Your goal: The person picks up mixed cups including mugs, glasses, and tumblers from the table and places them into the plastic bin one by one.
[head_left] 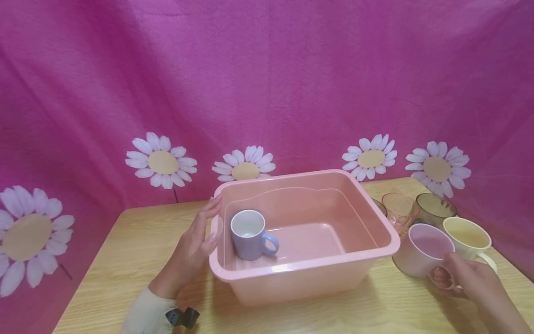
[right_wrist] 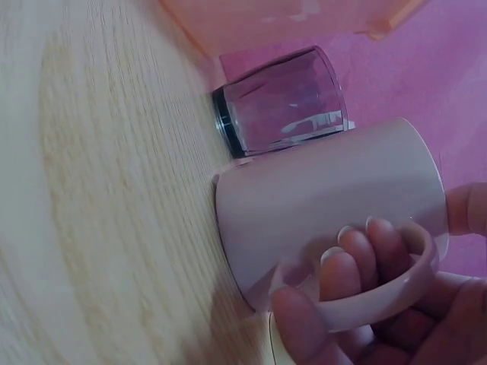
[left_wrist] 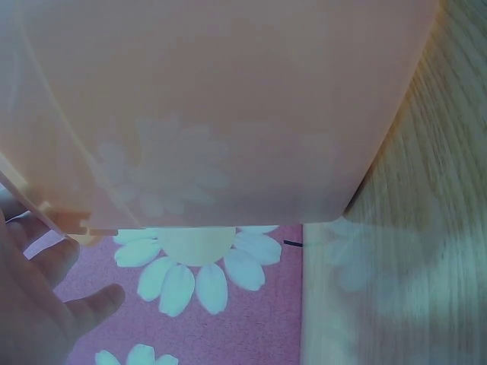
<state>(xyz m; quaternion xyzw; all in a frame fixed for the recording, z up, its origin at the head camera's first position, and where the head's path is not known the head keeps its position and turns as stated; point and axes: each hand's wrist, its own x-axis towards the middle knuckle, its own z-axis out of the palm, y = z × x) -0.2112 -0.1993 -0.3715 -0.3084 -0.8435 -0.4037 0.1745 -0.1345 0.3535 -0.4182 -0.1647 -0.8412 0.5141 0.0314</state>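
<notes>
A pink plastic basin [head_left: 300, 292] stands on the wooden table with a lavender-blue mug [head_left: 249, 243] upright inside, near its left end. My left hand [head_left: 189, 250] rests against the basin's left rim, fingers fairly straight; in the left wrist view, the thumb [left_wrist: 99, 308] stands apart from the wall. On the right, my right hand [head_left: 471, 276] holds a pale pink mug [head_left: 421, 260] by its handle. The right wrist view shows several fingers hooked through the handle [right_wrist: 380, 300]; the mug [right_wrist: 327, 205] stands upright with its base at the tabletop.
Behind the pink mug are a pale yellow mug [head_left: 467, 234], a dark-tinted glass [head_left: 435, 208] and an orange-tinted glass [head_left: 398, 208]. Another dark glass [head_left: 380, 207] is partly hidden by the basin. A magenta cloth [head_left: 267, 93] with daisies hangs behind the table [head_left: 137, 246].
</notes>
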